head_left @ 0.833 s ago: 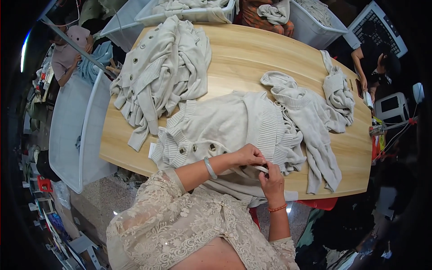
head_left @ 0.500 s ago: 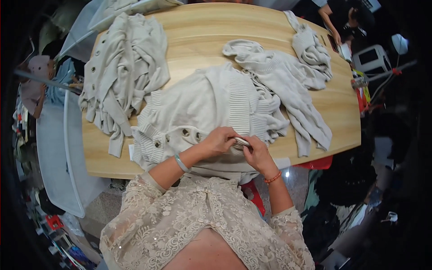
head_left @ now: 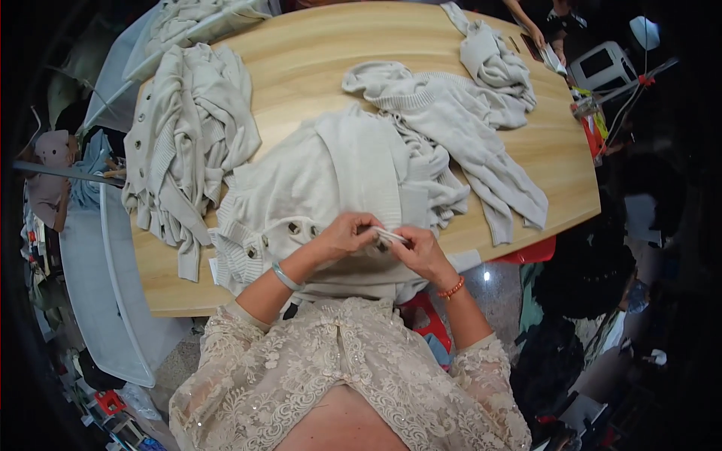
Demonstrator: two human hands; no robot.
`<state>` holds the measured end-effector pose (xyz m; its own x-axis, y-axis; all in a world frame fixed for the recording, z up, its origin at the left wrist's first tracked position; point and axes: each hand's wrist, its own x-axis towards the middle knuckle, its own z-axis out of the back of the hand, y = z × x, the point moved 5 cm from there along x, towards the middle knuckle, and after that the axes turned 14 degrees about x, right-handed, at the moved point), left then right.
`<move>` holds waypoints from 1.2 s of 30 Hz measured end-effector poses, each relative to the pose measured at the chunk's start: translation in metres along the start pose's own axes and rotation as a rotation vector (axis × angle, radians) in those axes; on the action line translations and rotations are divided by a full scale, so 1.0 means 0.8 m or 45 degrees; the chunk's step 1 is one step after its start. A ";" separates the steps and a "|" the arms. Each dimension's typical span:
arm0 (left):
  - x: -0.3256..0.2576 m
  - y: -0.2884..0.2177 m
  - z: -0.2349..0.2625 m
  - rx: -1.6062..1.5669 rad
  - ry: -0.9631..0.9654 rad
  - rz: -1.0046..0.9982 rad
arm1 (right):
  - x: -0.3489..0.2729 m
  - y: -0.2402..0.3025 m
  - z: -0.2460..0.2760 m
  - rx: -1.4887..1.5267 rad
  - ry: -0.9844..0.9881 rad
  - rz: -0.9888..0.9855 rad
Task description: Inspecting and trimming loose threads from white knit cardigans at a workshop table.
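A cream knitted cardigan [head_left: 293, 177] with dark buttons and ribbed bands lies spread before me, its near part hanging over the table's front edge. My left hand [head_left: 350, 233] pinches a narrow folded edge of it between thumb and fingers. Close by on the right, my right hand [head_left: 421, 254] grips the same edge, which shows as a pale strip between both hands. Fingertips partly hide the strip. Part of the button row shows just left of my left hand.
More cream knitwear lies on the wooden table [head_left: 316, 45]: a buttoned pile [head_left: 192, 128] at left, a sleeved garment [head_left: 459, 128] and a rolled bundle [head_left: 496, 64] at right. A white bin [head_left: 83, 278] stands at left. A co-worker's hand [head_left: 535, 36] is at the far right.
My view has shifted a little, so the table's things sit further left. Both hands keep their pinch on the cardigan's edge; the strip between them now appears slightly further left.
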<state>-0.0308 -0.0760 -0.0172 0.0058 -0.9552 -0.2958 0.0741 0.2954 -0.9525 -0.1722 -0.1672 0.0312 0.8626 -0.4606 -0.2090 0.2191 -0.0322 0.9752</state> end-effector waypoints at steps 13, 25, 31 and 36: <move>-0.090 0.017 0.082 1.119 -0.644 -0.108 | -0.046 0.121 0.042 1.104 -0.056 0.261; -0.102 -0.216 -0.004 0.690 -0.145 -0.922 | -0.011 0.134 -0.008 -0.174 0.075 0.520; -0.097 -0.160 0.018 0.705 0.018 -0.556 | -0.050 0.179 0.005 0.108 0.135 0.417; -0.067 -0.162 -0.036 0.293 0.304 -0.566 | -0.051 0.151 0.009 0.494 0.009 0.085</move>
<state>-0.0693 -0.0627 0.1201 -0.3000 -0.9489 0.0975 0.2336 -0.1722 -0.9570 -0.1846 -0.1586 0.1580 0.8724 -0.4673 -0.1433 -0.0253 -0.3361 0.9415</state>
